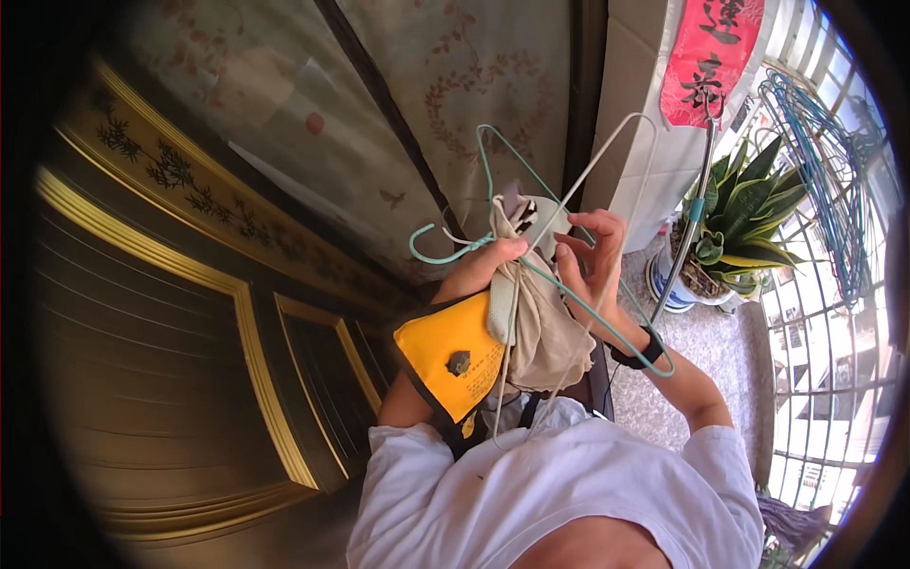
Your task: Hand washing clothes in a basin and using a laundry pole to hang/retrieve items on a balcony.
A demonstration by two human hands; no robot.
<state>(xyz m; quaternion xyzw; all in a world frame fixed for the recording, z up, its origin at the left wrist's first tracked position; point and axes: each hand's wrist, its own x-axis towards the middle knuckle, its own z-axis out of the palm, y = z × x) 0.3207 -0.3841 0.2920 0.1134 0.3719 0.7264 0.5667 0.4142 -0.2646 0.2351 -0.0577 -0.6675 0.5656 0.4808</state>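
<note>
My left hand (480, 267) grips a gathered beige cloth (547, 341), with its thumb across the fabric. A teal wire hanger (437, 260) passes through the same grip, its hook sticking out to the left. A white wire hanger (604, 151) crosses the teal one, one end pointing up and the other down by my shirt. Below the left hand hangs a yellow fabric piece (434, 341) with a dark edge, bearing print. My right hand (593, 263), above a black wristband, has its fingers apart beside the cloth and hanger wires. Whether its fingertips touch the cloth is unclear.
Dark panels with gold trim (270, 384) stand on the left, and patterned curtains (490, 78) hang ahead. To the right are a metal pole (686, 235), a potted snake plant (753, 206), bunched blue hangers (832, 185) and a window grille (825, 405).
</note>
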